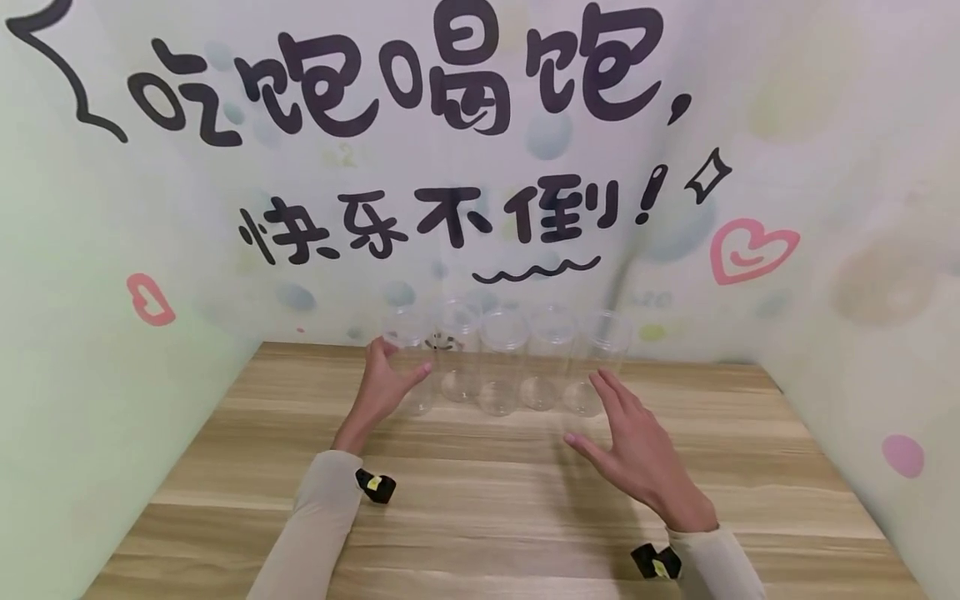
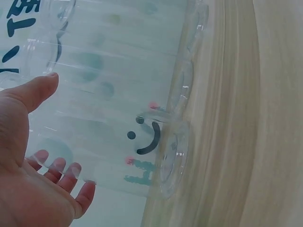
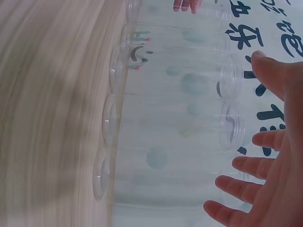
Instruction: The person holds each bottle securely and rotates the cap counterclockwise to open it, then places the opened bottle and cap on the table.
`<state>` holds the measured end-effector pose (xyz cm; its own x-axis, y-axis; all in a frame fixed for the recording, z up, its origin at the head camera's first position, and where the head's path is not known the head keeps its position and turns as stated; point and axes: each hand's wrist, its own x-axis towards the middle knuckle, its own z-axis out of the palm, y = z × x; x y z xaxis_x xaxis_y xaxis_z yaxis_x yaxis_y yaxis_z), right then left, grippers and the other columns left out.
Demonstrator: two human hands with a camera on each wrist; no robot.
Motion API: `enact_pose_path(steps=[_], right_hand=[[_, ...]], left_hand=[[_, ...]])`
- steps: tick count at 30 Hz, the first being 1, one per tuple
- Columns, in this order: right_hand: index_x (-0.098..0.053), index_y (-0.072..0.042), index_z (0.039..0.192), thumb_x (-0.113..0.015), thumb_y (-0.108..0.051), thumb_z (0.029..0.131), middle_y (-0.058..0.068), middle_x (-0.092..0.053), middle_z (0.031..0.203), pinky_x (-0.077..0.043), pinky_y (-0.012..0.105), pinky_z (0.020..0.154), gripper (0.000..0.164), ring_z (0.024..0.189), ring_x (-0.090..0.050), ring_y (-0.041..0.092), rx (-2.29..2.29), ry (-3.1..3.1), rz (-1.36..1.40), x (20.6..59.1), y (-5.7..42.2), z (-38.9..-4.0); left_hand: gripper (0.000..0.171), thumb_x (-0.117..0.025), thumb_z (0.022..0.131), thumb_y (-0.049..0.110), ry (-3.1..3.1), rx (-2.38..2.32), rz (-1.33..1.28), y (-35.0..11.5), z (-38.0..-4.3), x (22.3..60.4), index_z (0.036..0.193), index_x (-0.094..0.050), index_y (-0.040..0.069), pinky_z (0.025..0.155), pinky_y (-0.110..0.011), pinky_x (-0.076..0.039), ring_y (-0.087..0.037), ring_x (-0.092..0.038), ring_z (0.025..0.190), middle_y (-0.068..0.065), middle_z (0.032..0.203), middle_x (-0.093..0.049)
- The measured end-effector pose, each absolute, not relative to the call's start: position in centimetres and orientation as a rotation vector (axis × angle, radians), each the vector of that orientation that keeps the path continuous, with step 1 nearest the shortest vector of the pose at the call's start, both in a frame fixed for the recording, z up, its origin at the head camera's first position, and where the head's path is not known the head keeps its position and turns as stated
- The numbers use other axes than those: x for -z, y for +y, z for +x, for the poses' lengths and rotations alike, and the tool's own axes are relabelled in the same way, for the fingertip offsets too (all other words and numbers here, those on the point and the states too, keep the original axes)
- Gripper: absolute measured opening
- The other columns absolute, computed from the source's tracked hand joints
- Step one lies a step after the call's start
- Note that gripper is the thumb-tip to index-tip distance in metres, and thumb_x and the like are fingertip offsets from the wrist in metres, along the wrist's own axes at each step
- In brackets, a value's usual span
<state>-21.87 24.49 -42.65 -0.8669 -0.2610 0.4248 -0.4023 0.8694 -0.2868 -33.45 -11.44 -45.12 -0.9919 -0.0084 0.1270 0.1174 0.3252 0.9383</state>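
Several clear, lidded plastic jars stand upright side by side near the back of the wooden table. My left hand (image 1: 381,387) is at the leftmost jar (image 1: 412,348), thumb across its front and fingers along its outer side. In the left wrist view the thumb is extended, with the fingertips (image 2: 86,196) right at the jar's edge. Beside the rightmost jar (image 1: 597,354) is my right hand (image 1: 636,446), fingers spread and thumb apart. The right wrist view shows these fingers (image 3: 239,189) overlapping the upper part of the row, holding nothing.
Wood-grain table (image 1: 480,517) meets a printed backdrop (image 1: 480,167) with black lettering just behind the jars. Side panels (image 1: 862,358) rise at left and right. A black wrist device (image 1: 377,485) sits by the left sleeve, another (image 1: 656,562) by the right.
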Motion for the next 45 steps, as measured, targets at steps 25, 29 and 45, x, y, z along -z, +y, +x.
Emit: enact_pose_path(steps=[25,29,45], right_hand=[[-0.024,-0.011,0.157,-0.071,-0.046,0.089,0.013,-0.027,0.161,-0.036,0.059,0.109,0.089,0.145,-0.031,0.035,-0.755,-2.615,0.503,41.4,22.4,-22.8],[-0.022,-0.014,0.158,-0.074,-0.041,0.088,0.013,-0.028,0.161,-0.033,0.057,0.112,0.092,0.146,-0.030,0.033,-0.788,-2.577,0.524,41.0,22.1,-22.7],[-0.029,-0.010,0.155,-0.080,-0.033,0.082,0.014,-0.032,0.158,-0.034,0.056,0.112,0.092,0.145,-0.032,0.031,-0.864,-2.486,0.615,39.8,20.4,-22.5]], left_hand=[[0.090,-0.088,0.074,0.012,-2.257,1.726,-0.563,-7.7,-27.9,42.8,0.143,-0.031,0.006,0.114,-0.060,-0.027,-0.034,-0.040,0.139,-0.018,0.144,-0.045],[0.091,-0.090,0.070,0.014,-2.284,1.672,-0.659,-6.3,-27.2,42.9,0.142,-0.034,0.008,0.109,-0.058,-0.036,-0.033,-0.049,0.129,-0.015,0.136,-0.051],[0.092,-0.092,0.068,0.027,-2.348,1.185,-0.907,-4.1,-26.7,43.9,0.141,-0.042,0.004,0.094,-0.047,-0.052,-0.025,-0.055,0.114,-0.012,0.127,-0.053]])
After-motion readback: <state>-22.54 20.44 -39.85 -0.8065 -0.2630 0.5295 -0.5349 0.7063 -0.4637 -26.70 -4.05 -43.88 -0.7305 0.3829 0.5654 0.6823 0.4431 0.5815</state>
